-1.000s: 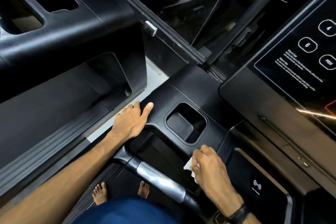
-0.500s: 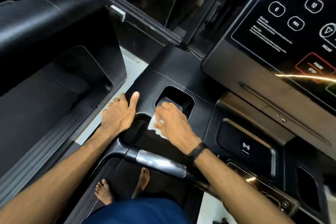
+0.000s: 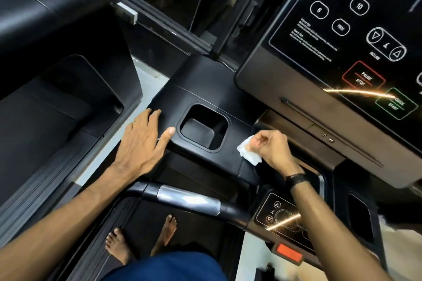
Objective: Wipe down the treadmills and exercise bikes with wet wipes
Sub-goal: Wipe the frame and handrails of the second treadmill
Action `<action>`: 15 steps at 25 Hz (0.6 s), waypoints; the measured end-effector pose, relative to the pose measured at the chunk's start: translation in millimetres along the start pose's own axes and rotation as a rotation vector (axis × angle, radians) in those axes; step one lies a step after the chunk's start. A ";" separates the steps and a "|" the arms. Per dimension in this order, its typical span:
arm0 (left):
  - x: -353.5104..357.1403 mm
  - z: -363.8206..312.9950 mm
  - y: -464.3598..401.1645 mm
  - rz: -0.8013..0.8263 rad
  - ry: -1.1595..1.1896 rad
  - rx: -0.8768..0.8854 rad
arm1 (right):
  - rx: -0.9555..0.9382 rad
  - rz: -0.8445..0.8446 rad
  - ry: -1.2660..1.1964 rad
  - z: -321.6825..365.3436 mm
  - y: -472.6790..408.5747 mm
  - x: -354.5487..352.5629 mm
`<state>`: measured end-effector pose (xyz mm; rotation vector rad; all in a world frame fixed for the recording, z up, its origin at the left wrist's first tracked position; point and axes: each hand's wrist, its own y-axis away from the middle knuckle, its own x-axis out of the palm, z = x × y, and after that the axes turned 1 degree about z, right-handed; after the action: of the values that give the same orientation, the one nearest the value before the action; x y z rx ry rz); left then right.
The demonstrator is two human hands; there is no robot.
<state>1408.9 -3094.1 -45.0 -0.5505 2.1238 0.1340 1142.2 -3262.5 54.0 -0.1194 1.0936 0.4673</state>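
Note:
I stand on a black treadmill, looking down at its console tray (image 3: pixel 205 84). My right hand (image 3: pixel 271 148) pinches a crumpled white wet wipe (image 3: pixel 247 151) and presses it on the tray surface just right of the square cup holder (image 3: pixel 204 129). My left hand (image 3: pixel 142 141) lies flat, fingers spread, on the tray's left edge, thumb near the cup holder's rim. The touch panel (image 3: pixel 356 29) with numbered keys and PAUSE/STOP rises at the upper right.
A handlebar with a silver grip sensor (image 3: pixel 189 199) crosses below my arms. A small control pad (image 3: pixel 280 214) and an orange safety tab (image 3: pixel 288 253) sit at lower right. A second black treadmill (image 3: pixel 57 80) stands close on the left. Bare feet rest on the belt (image 3: pixel 141 237).
My right hand carried the wipe from the front edge left of the cup holder across to its right side. My left hand slid slightly and stays flat on the tray.

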 end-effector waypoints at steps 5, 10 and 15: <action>-0.6 -4.5 7.8 -0.038 0.020 0.063 | -0.165 0.470 0.134 1.8 39.3 11.9; -0.7 -19.0 9.1 -0.083 0.049 0.102 | -0.117 0.002 0.089 -11.7 -30.1 -5.2; 15.5 -57.7 15.2 -0.129 0.099 0.135 | -0.293 0.178 0.231 -15.4 -3.2 -3.0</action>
<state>1351.0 -3102.8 -25.6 -0.6223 2.1668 -0.1104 1129.8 -3271.2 49.1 -0.3425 1.2618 0.7884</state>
